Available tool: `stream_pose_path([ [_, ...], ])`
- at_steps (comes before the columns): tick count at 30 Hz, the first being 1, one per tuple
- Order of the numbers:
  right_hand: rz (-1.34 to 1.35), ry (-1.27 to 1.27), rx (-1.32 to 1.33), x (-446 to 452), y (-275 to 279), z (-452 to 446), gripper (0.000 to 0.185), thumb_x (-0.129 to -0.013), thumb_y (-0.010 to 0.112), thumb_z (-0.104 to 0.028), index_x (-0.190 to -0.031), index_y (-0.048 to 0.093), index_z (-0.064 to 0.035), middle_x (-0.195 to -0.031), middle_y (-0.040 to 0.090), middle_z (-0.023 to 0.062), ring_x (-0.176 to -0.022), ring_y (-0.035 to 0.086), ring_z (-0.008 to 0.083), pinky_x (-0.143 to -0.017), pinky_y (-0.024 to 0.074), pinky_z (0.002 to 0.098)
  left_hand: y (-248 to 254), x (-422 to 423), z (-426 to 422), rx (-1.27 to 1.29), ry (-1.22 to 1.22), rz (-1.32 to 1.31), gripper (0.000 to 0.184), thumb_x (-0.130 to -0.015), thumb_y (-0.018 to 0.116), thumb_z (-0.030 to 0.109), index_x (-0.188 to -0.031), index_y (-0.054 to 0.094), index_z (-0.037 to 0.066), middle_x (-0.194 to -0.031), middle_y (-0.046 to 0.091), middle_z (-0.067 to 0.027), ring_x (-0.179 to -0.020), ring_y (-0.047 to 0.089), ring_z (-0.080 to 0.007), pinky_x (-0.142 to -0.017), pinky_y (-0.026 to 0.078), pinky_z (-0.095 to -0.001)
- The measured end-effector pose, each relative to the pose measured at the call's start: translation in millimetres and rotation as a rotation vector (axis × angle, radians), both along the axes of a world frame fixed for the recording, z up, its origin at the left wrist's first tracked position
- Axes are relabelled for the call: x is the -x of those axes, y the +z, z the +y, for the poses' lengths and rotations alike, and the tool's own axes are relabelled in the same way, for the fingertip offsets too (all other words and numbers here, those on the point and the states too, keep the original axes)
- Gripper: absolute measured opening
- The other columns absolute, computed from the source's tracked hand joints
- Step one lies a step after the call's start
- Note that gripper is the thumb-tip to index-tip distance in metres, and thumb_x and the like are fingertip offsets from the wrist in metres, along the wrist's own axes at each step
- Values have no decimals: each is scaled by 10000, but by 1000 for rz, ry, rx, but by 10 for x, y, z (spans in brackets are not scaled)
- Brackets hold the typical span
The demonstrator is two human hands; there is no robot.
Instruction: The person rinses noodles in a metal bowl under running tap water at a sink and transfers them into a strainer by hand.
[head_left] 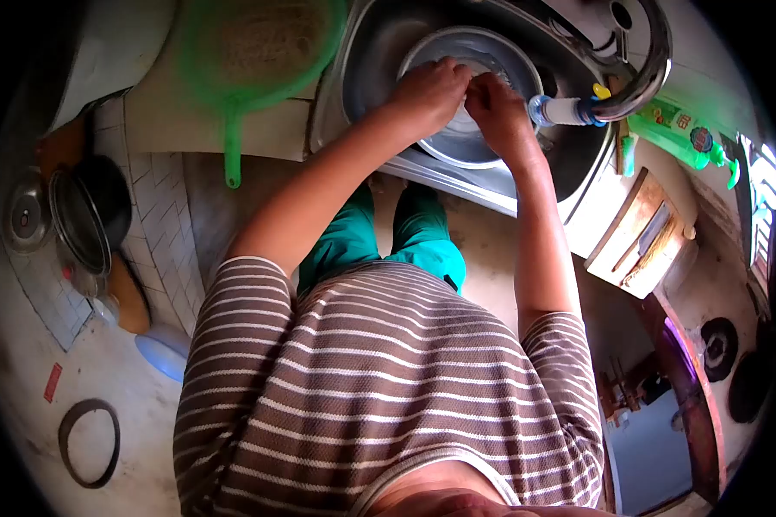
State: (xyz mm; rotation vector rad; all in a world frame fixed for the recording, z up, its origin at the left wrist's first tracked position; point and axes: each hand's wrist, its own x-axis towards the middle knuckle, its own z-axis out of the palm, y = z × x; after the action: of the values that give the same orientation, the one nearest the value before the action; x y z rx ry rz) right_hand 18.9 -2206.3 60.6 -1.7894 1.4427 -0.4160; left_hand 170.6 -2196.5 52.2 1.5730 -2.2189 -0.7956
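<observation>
Both my hands meet above a round metal basin [427, 53] that sits in the steel sink [371, 43]. My left hand [434, 93] is closed, its knuckles turned up. Right beside it, my right hand [497, 105] is closed too, with fingertips bent in toward the left. Whatever lies between the fingers is hidden by the hands. In the basin there is something pale and shiny that looks like water. Just to the right of my right hand is the white and blue nozzle [565, 111] of the curved faucet [661, 52].
A green strainer [234, 142] lies on the counter [159, 112] at left. Behind the faucet lies a green pump bottle [677, 133]. A wooden holder [634, 233] is right of the sink. Dark pots [90, 211] and lids are at far left.
</observation>
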Motion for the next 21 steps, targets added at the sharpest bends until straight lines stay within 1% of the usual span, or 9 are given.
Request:
stream_pose_path([
  [2, -44, 49, 80, -313, 432, -67, 193, -801, 599, -113, -962, 576, -7, -844, 635, 193, -775, 624, 317, -681, 489, 362, 247, -374, 23, 416, 28, 140, 108, -813, 516, 52, -916, 519, 18, -935, 560, -193, -827, 585, -359, -714, 493, -426],
  [3, -82, 87, 155, -485, 629, -108, 181, -825, 592, -122, -973, 577, -20, -825, 638, 168, -708, 625, 266, -655, 483, 323, 513, -581, -5, 378, 7, 99, 103, -805, 508, 28, -908, 508, 33, -921, 560, -181, -804, 583, -351, -679, 488, -420],
  [6, -267, 154, 281, -1073, 1055, -221, 191, -817, 593, -118, -986, 581, -30, -849, 632, 170, -719, 621, 288, -655, 483, 324, 1117, -1129, 14, 309, 134, -15, 235, -802, 512, 20, -1035, 530, 54, -1030, 582, -157, -911, 568, -356, -738, 468, -442],
  [8, -302, 179, 296, -1447, 1135, -295, 196, -809, 597, -112, -989, 586, -37, -881, 627, 166, -736, 619, 290, -658, 485, 325, 1557, -1404, -31, 229, 261, 19, 174, -798, 494, 23, -967, 522, -6, -969, 553, -225, -944, 513, -412, -774, 423, -450],
  [11, -351, 176, 470, -2061, 864, -482, 298, -835, 558, -133, -1112, 515, -32, -753, 585, 125, -675, 602, 288, -604, 510, 362, 1576, -1798, -59, 375, 347, -98, 210, -807, 452, -13, -1001, 532, 1, -937, 582, -211, -889, 562, -398, -735, 445, -449],
  [14, -303, 145, 552, -2485, 103, -455, 225, -817, 566, -139, -1013, 562, -30, -828, 594, 161, -739, 601, 338, -630, 499, 406, 772, -2369, -100, 319, 236, -324, 352, -808, 535, 16, -1158, 533, 45, -1114, 564, -179, -1031, 536, -348, -845, 452, -401],
  [16, -180, 44, 1163, -2460, 31, -376, 230, -790, 588, -130, -991, 547, -24, -887, 575, 170, -793, 599, 311, -624, 483, 398, 511, -2564, -21, 320, 230, -302, 349, -816, 548, 40, -1164, 537, 58, -1114, 568, -171, -1037, 534, -345, -850, 445, -404],
  [19, -358, 78, 814, -2216, 94, -118, 213, -781, 612, -85, -990, 595, -52, -956, 604, 146, -774, 611, 281, -666, 493, 334, 640, -2376, 93, 340, 282, -290, 328, -833, 572, 91, -1160, 552, 80, -1106, 579, -147, -1040, 533, -333, -862, 435, -401],
  [21, -383, 55, 780, -1965, 176, 56, 240, -757, 612, -23, -993, 599, -63, -997, 578, 121, -798, 603, 265, -681, 501, 326, 814, -2165, 196, 382, 327, -291, 311, -842, 583, 117, -1151, 563, 90, -1098, 587, -131, -1038, 535, -324, -869, 431, -395],
])
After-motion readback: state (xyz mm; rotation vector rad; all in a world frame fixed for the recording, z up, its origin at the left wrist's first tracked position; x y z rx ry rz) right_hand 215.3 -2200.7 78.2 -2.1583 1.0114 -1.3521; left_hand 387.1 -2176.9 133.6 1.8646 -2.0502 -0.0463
